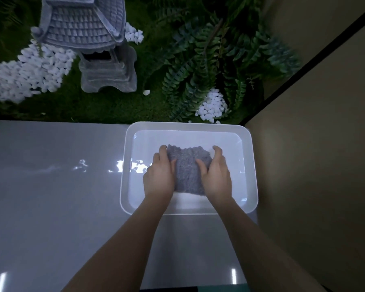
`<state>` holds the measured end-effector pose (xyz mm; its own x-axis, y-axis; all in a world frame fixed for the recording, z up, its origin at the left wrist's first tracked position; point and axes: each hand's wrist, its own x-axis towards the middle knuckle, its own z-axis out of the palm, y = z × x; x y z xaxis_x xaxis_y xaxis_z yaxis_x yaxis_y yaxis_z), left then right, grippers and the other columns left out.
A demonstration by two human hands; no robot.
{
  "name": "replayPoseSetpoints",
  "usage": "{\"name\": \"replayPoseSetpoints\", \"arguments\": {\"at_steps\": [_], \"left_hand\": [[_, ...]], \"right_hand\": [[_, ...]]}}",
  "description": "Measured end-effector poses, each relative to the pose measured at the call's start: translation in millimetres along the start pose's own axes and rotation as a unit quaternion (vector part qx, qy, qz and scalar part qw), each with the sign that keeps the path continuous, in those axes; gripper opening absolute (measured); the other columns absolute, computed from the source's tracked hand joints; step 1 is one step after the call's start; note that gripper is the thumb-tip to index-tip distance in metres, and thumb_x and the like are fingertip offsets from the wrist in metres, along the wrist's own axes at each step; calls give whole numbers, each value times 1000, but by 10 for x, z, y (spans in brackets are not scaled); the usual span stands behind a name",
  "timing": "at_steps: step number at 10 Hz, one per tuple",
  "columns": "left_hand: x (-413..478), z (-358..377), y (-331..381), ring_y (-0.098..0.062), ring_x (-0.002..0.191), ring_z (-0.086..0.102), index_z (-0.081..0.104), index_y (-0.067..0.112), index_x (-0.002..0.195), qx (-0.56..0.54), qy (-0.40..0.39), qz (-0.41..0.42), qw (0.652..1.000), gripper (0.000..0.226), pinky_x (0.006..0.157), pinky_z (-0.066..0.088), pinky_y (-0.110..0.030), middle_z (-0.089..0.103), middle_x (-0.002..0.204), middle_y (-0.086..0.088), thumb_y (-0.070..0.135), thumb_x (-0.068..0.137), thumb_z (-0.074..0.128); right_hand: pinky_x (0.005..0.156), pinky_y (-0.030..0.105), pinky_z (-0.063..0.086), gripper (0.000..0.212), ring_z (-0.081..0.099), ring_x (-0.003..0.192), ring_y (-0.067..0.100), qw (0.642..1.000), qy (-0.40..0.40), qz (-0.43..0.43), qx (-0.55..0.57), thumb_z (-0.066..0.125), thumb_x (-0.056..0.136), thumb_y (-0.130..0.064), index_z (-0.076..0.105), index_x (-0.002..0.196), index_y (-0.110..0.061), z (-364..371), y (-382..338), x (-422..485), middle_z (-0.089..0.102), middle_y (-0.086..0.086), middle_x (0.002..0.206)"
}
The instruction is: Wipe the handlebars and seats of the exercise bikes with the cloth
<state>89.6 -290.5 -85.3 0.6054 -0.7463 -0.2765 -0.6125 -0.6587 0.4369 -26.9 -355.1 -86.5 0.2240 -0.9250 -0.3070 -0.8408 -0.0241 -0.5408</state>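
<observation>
Currently you grip the grey cloth (189, 169) in the white tray (249, 165), left hand (159, 175) at nine o'clock, right hand (216, 175) at three: fetching step, lift next.

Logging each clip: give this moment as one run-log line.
stage: cloth prep | left hand and right hand: both gripping grey textured cloth | where: inside white rectangular plastic tray | bikes: not in view
</observation>
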Motion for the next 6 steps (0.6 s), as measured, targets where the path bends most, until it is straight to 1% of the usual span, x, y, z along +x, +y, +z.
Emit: {"name": "replayPoseSetpoints", "arguments": {"at_steps": [1, 2, 3, 4, 5, 6], "left_hand": [[-58, -28, -146, -30, 108, 55, 37, 15, 142, 79, 13, 110, 991, 53, 78, 48, -41, 51, 131, -10, 35, 96, 51], [-78, -91, -319, -29, 134, 43, 37, 12, 146, 167, 13, 280, 945, 62, 101, 43, -42, 37, 152, -8, 45, 94, 45], [-11, -80, -483, -24, 148, -4, -8, 17, 150, 257, -107, 278, 920, 76, 119, 5, -41, -15, 157, 1, 62, 91, 10], [36, -48, -541, -21, 143, -25, -37, 22, 136, 303, -141, 260, 906, 80, 116, -12, -40, -43, 143, 4, 70, 87, 3], [27, -147, -484, -20, 144, -25, -34, 20, 139, 321, -150, 247, 902, 87, 116, -12, -42, -40, 145, 2, 72, 87, 11], [-55, -339, -443, -21, 144, -25, -27, 20, 145, 315, -158, 211, 912, 88, 117, -11, -42, -34, 152, 2, 72, 88, 16]], "right_hand": [[98, 40, 38, 54, 44, 125, 28, 983, 76, -120, -113, 55, 94, -30, 37, 142, -15, -70, 38, -111, 47, 10, 137], [111, 42, 25, 65, 22, 145, 22, 932, -8, -274, -237, 50, 95, -40, 25, 150, -16, -63, 137, -161, 24, 4, 157], [119, 42, -1, 83, -15, 146, 16, 903, -130, -265, -313, 29, 93, -61, -16, 148, -18, -38, 316, -81, -18, -2, 157], [118, 44, -7, 90, -22, 144, 15, 892, -158, -256, -338, 24, 88, -69, -25, 144, -19, -64, 349, -39, -27, -3, 155], [118, 43, -10, 95, -24, 143, 14, 918, -155, -210, -299, 33, 88, -68, -19, 148, -16, -192, 305, -28, -26, -2, 156], [119, 40, -7, 88, -21, 144, 13, 943, -126, -154, -267, 35, 93, -61, -16, 149, -16, -414, 255, -78, -24, -3, 156]]}}
